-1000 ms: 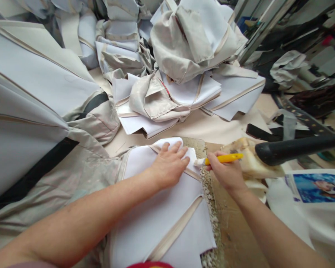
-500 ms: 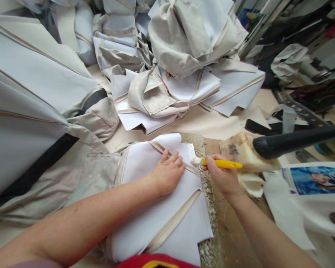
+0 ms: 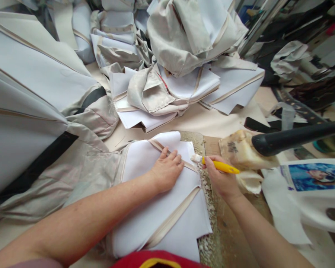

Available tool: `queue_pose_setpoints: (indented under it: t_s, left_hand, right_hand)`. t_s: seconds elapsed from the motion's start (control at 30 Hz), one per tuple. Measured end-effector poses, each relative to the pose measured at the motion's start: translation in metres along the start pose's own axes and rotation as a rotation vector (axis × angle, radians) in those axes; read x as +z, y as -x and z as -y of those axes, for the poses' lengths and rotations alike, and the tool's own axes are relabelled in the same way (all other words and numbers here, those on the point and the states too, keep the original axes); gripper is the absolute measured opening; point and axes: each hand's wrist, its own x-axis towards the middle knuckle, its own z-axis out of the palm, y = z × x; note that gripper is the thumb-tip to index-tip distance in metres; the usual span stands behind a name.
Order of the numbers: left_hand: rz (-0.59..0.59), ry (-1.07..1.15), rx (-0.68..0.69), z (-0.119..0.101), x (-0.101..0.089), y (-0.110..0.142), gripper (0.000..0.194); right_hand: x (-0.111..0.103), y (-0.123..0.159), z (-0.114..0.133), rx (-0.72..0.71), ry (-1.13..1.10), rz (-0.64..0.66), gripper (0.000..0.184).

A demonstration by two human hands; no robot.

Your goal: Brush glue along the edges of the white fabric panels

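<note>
Left hand point(image 3: 167, 173) has slid back across one stiff-looking white panel point(image 3: 139, 162) over the last second; it lies spread, fingers across the upper of two beige strips point(image 3: 174, 216). Right hand point(image 3: 222, 182) pinches one yellow-handled, pale-bristled brush point(image 3: 219, 165) at the panel's right edge, above one crusted grey-brown board point(image 3: 206, 245). If the palm lifts, the panel could shift; straying bristles could mark its face. Beyond, on the cream worktop point(image 3: 212, 121), sit heaped white-and-grey fabric pieces point(image 3: 184, 44), too overlapped to count.
</note>
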Motion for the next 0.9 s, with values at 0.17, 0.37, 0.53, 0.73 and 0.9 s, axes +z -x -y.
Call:
queue_pose_setpoints:
  t_s: [0.17, 0.37, 0.53, 0.73, 0.9]
  left_hand:
    - [-0.002, 0.013, 0.012, 0.000, -0.001, 0.000, 0.035]
    - [0.017, 0.025, -0.001, -0.001, -0.002, -0.001, 0.036]
    - [0.026, 0.025, -0.015, -0.001, -0.003, -0.001, 0.035]
    - [0.156, 0.207, 0.030, -0.025, -0.020, 0.016, 0.039]
    - [0.301, 0.301, 0.030, -0.041, -0.021, 0.032, 0.052]
  right_hand:
    - [-0.013, 0.022, -0.007, 0.013, 0.033, 0.099, 0.030]
    - [-0.016, 0.022, -0.007, 0.025, 0.022, 0.002, 0.030]
    - [-0.013, 0.022, -0.003, 0.032, 0.021, 0.059, 0.030]
    - [-0.014, 0.032, -0.003, 0.031, -0.004, -0.018, 0.029]
    - [-0.016, 0.053, -0.002, 0.135, -0.022, 0.077, 0.028]
